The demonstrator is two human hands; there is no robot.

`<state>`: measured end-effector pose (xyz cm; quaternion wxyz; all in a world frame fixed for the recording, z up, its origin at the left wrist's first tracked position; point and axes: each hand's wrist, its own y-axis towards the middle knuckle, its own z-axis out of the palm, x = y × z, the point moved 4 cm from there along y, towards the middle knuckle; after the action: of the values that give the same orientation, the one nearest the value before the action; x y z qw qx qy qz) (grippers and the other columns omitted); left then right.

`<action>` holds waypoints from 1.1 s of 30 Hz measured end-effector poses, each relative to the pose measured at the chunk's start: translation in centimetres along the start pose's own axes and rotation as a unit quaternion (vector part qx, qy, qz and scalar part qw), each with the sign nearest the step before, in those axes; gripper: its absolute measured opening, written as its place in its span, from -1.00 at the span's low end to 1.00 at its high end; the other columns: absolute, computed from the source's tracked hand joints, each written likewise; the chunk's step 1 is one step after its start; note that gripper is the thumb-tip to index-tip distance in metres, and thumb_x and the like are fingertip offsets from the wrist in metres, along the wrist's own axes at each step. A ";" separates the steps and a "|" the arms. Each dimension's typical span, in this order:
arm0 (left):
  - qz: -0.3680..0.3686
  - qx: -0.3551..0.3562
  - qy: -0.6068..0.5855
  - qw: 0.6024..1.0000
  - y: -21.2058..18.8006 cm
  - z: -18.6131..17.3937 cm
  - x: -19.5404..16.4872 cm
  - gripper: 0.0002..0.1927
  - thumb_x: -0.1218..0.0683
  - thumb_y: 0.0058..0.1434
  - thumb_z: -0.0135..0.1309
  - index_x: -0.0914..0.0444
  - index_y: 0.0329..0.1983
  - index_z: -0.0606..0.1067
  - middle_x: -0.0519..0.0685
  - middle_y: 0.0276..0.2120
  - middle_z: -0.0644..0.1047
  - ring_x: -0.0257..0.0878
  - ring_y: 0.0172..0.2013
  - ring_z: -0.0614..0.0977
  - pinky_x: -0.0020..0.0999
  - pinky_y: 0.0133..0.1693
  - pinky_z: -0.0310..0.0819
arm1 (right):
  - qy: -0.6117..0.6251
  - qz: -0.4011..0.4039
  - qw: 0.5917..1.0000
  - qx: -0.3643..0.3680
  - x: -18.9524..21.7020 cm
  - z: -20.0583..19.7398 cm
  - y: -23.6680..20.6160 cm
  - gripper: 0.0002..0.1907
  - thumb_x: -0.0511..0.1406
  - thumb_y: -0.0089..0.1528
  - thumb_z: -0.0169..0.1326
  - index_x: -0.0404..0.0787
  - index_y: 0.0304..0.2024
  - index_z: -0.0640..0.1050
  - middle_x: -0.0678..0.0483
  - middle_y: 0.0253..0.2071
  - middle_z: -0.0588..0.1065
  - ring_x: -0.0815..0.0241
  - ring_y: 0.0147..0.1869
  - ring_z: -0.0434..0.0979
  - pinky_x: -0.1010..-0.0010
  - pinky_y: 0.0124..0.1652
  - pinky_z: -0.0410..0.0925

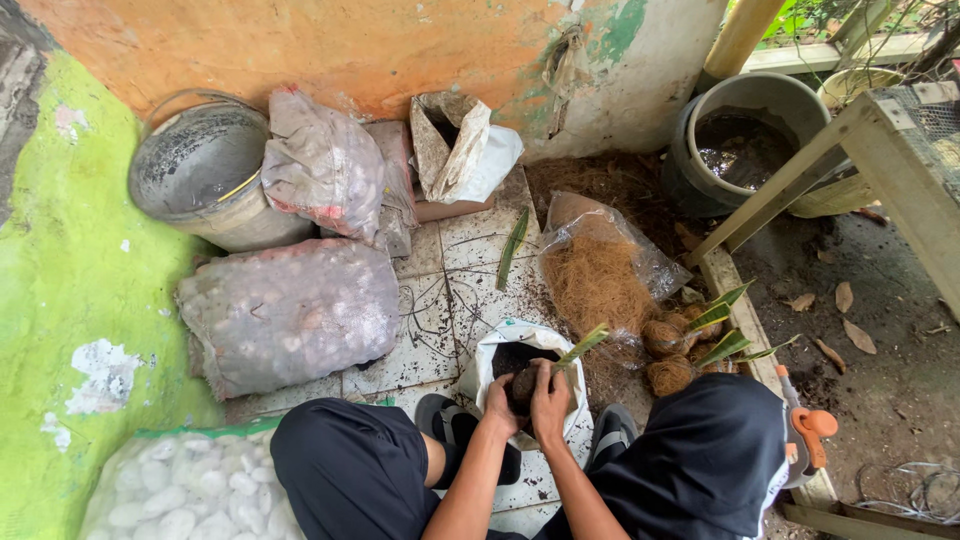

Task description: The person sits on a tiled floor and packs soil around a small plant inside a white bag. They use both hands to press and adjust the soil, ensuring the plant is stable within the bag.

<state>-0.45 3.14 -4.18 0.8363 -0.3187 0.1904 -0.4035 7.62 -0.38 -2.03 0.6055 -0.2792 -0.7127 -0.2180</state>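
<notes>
The tiled floor [470, 250] carried everything, and the white soil sack [500, 350] stood open on it, dark soil showing in its mouth; places here are told from that sack. Up and to its left lay a large grey sack of pale stones [290, 315], and beyond that a grey bucket [195, 165] against the orange wall. Up and to its right a clear bag of brown coconut fibre [600, 275] slumped open, with fibre-wrapped seedlings [685, 345] just beside the sack on the right. Over the sack's near rim, both hands closed round a soil ball with a seedling [527, 383]: the left hand [497, 405] cupped it from the left, the right hand [550, 400] wrapped it from the right, fingers curled tight. The seedling's long axis ran from the ball up and to the right, its green leaf [583, 345] pointing away from the hands, past the sack's right edge.
</notes>
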 end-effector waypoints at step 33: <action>0.075 0.133 0.023 0.988 0.7 0.6 1.0 -0.62 -0.01 0.39 -0.07 0.33 0.07 0.55 0.04 -0.03 0.61 -0.12 -0.03 0.62 -0.23 0.09 0.47 | -0.143 -0.201 0.968 -0.033 2.5 -0.2 -1.1 -0.83 -0.30 0.28 0.11 -0.29 -0.23 0.64 -0.07 -0.16 0.60 -0.07 0.00 0.55 0.15 0.07 0.23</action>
<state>0.95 2.90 -4.29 0.8944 -0.1802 0.1779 -0.3686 6.72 -1.00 0.46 0.4315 -0.1780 -0.8257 -0.3168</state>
